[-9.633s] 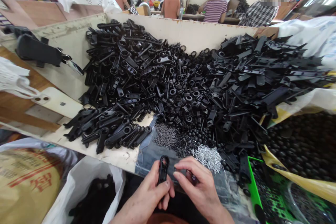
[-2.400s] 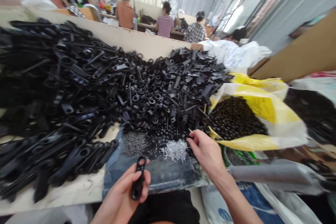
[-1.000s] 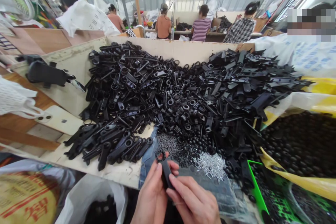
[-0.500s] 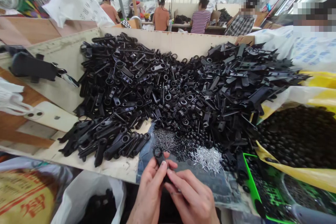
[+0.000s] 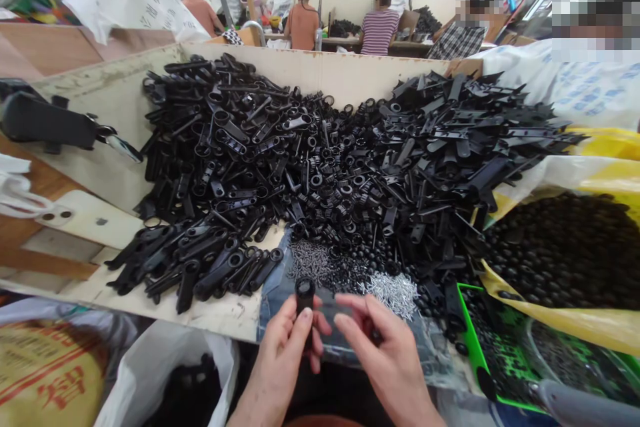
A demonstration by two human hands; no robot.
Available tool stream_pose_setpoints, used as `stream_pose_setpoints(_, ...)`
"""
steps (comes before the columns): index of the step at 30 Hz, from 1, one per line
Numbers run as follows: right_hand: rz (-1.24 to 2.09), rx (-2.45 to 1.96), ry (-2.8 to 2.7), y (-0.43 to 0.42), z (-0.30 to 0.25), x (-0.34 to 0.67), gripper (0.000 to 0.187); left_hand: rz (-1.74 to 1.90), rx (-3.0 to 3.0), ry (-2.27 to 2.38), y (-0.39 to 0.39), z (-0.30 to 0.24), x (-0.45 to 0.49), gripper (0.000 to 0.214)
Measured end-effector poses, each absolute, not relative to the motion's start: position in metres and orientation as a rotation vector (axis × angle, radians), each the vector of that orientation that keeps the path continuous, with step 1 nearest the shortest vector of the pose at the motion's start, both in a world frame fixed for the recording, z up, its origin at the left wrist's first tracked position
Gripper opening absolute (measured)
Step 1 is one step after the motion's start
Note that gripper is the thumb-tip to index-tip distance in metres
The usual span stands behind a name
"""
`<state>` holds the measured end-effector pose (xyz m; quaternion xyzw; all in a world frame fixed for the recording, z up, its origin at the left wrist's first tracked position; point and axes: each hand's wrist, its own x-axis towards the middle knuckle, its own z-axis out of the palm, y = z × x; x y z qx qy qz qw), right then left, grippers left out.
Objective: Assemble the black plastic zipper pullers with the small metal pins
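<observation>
My left hand [image 5: 287,340] grips a black plastic part with a round ring end [image 5: 305,293], ring upward, thumb pressed along its front. To its right, my right hand [image 5: 383,347] is apart from the part, with index finger and thumb spread. A dark spot shows by its curled fingers; I cannot tell whether it is a small piece or shadow. Just beyond the right hand lies a heap of silver pins [image 5: 393,293]. Small grey metal pieces [image 5: 310,261] and small black pieces [image 5: 350,280] lie beside them on a blue cloth [image 5: 274,300].
Black ring-ended parts [image 5: 225,133] and flat black pieces [image 5: 450,127] form large piles behind. Similar parts [image 5: 200,267] lie in a row at left. On the right stand a green tray [image 5: 467,327] and a yellow-white sack [image 5: 550,310] of black balls. Several people sit beyond.
My right hand has moved away from the black part, rightward and up toward the silver pins, its fingers spreading. My left hand still holds the part, now more upright.
</observation>
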<state>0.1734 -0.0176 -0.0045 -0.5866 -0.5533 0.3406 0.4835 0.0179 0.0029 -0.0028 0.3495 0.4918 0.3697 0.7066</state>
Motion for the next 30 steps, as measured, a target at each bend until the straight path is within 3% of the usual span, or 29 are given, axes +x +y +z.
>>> stream_pose_setpoints(4,1.441,-1.252,-1.14,-0.004,-0.006,0.164,0.027,0.656,1.091,1.088,-0.006,-0.004,0.001,0.053)
stream_pose_setpoints(7,1.593,-1.118,-1.248,0.005,-0.008,0.148,0.029,0.588,1.472,1.135,-0.008,-0.002,-0.026,0.049)
stream_pose_setpoints(9,1.51,-1.178,-1.475,0.014,-0.007,0.141,0.015,0.598,1.737,1.268,-0.001,0.002,-0.051,0.043)
stream_pose_setpoints(12,1.254,-1.312,-1.766,0.037,-0.002,0.139,0.04,0.784,2.024,1.797,0.025,0.009,-0.09,0.044)
stream_pose_setpoints(18,0.694,-1.475,-1.853,0.116,0.009,0.13,0.026,0.876,2.382,2.381,0.085,-0.006,-0.117,0.043)
stream_pose_setpoints(22,0.564,-1.508,-1.91,0.169,0.013,0.1,0.03,0.796,2.392,2.41,0.093,-0.025,-0.11,0.042)
stream_pose_setpoints(27,0.57,-1.538,-2.004,0.201,0.014,0.093,0.001,0.835,2.403,2.39,0.089,-0.031,-0.111,0.042)
stream_pose_setpoints(30,0.559,-1.574,-1.948,0.194,0.022,0.126,0.006,0.862,2.409,2.338,0.091,-0.028,-0.115,0.042)
